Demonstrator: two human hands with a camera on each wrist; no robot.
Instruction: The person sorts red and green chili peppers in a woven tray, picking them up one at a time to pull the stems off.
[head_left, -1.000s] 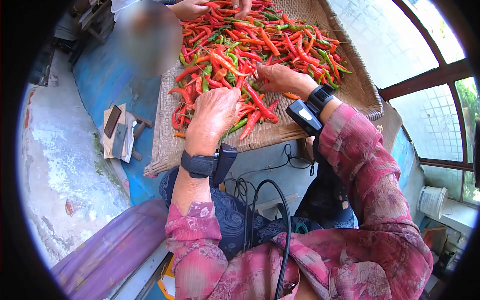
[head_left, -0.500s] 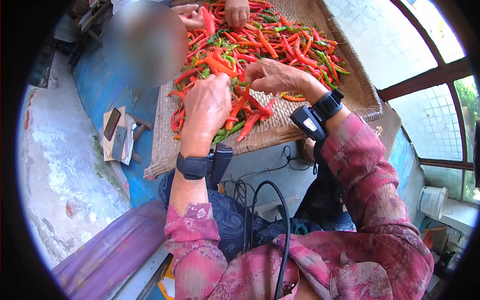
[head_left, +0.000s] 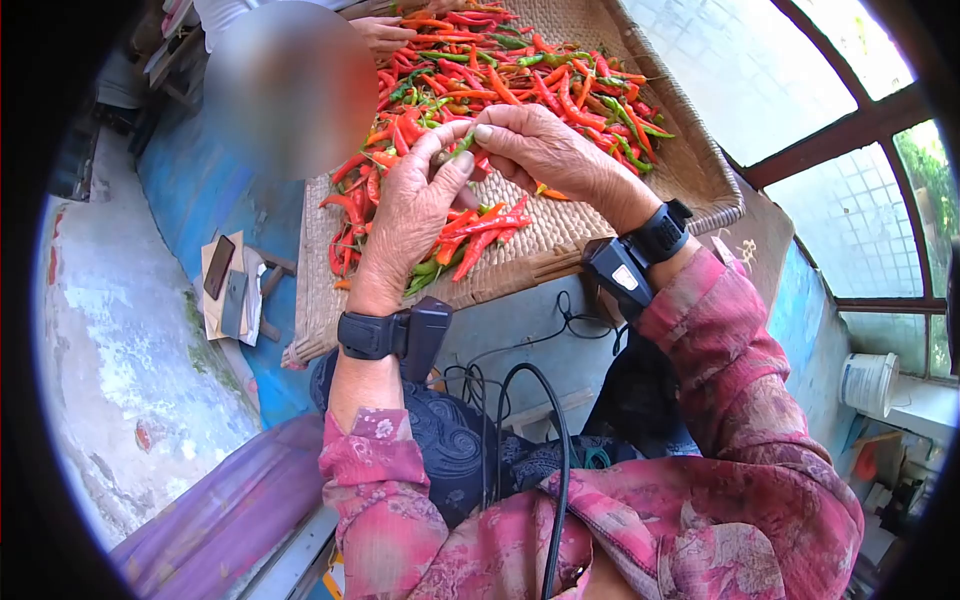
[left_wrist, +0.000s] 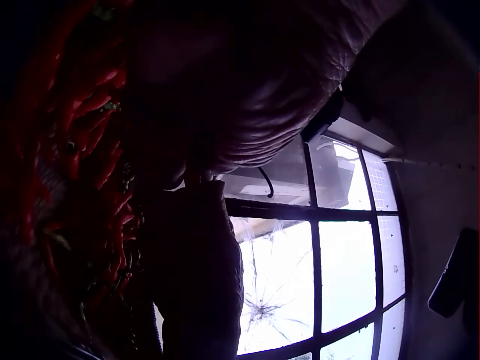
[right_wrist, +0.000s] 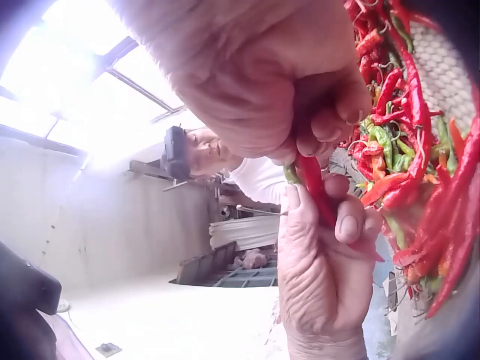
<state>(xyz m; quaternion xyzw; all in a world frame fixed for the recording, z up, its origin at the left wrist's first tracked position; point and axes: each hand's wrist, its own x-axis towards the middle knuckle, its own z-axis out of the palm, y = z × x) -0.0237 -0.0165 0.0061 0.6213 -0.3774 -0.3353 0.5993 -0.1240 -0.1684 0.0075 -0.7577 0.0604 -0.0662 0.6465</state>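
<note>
My left hand (head_left: 410, 205) grips a red chili pepper (right_wrist: 319, 199), its fingers and thumb curled round the body of it. The fingertips of my right hand (head_left: 545, 150) pinch it at its green stem end (right_wrist: 291, 174), meeting the left thumb there. Both hands are together over the near part of the chili heap (head_left: 485, 95), which is mostly red with some green and orange ones. A few chilies (head_left: 480, 240) lie by the tray's near edge, below my hands. In the dark left wrist view my left hand (left_wrist: 255, 97) hides the pepper.
The chilies lie in a large woven tray (head_left: 700, 190) with a raised right rim. Another person's hand (head_left: 383, 32) is at its far left. Two phones (head_left: 219, 266) lie on a small stool at left. A black cable (head_left: 565, 410) loops before my lap; a white bucket (head_left: 868, 383) stands at right.
My hands were apart at the heap; they have risen and come together round one chili pepper. The other person's second hand has left the heap, and my head view has shifted slightly.
</note>
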